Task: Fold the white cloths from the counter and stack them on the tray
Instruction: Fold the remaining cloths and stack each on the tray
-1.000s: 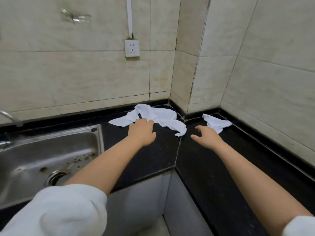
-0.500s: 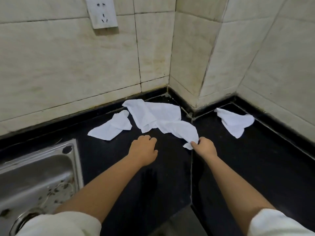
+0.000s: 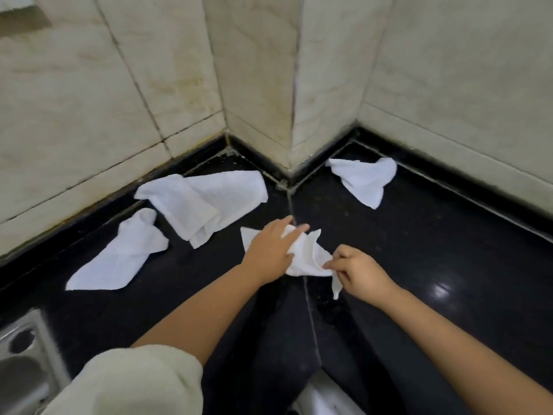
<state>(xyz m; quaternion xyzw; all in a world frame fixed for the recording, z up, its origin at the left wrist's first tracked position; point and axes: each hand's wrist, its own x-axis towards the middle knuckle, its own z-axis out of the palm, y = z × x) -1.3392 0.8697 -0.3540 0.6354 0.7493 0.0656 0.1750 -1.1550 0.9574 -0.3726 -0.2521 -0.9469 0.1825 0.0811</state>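
Four white cloths lay on the black, glossy tabletop [image 3: 419, 250], which wrapped around a tiled wall corner. The crumpled cloth [image 3: 308, 256] being handled sat near the middle of the tabletop, straddling the seam that ran out from the wall corner; it was bunched and creased, with one point sticking up and a thin tail hanging toward the front edge. The left hand [image 3: 269, 253] rested flat on its left part, fingers straight and reaching over the fabric toward the wall. The right hand [image 3: 359, 271] pinched the cloth's near right edge between thumb and curled fingers.

A larger cloth [image 3: 206, 202] lay toward the back edge left of the wall corner, loosely doubled over itself, its woven texture showing on the flat layer. A long cloth [image 3: 119, 256] lay further left, stretched diagonally, twisted narrow at its far end and spread wider at its near end. The fourth cloth [image 3: 365, 181] sat against the back edge right of the wall corner, rumpled into a rough triangle. A steel sink [image 3: 24, 354] showed at the tabletop's left front corner.
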